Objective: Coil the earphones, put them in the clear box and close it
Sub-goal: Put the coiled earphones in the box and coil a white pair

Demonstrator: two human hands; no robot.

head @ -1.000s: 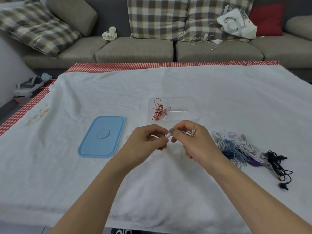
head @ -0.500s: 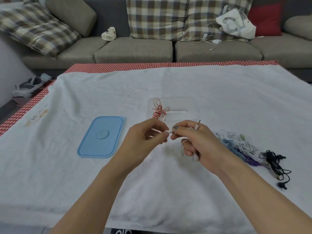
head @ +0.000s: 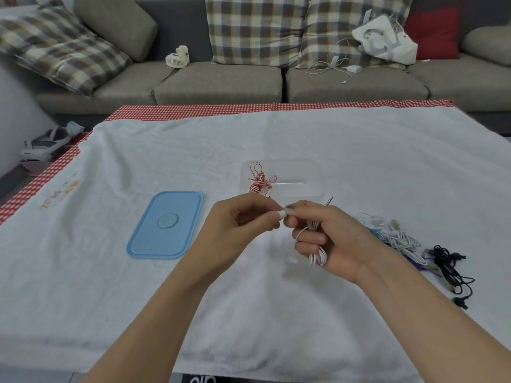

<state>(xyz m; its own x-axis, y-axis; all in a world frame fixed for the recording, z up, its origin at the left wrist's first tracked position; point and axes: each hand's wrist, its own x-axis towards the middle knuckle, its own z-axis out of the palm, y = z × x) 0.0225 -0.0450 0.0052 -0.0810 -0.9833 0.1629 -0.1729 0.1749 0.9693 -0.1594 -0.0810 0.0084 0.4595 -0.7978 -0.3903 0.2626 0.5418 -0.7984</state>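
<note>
A white earphone cable is wound in loops around the fingers of my right hand, its metal plug sticking up behind the knuckles. My left hand pinches the white earbud end against my right thumb. Both hands hover above the white towel. Behind them the clear box lies open with a coiled red-and-white earphone in its left part. The blue lid lies flat to the left of my hands.
A heap of white, blue and purple earphones and a black earphone lie right of my right hand. A grey sofa with checked cushions, a small fan and a white charger cable stands behind the table.
My right hand has dropped slightly and turned, so the cable loops now hang below its fingers. The left hand has kept its pinch on the earbud end.
</note>
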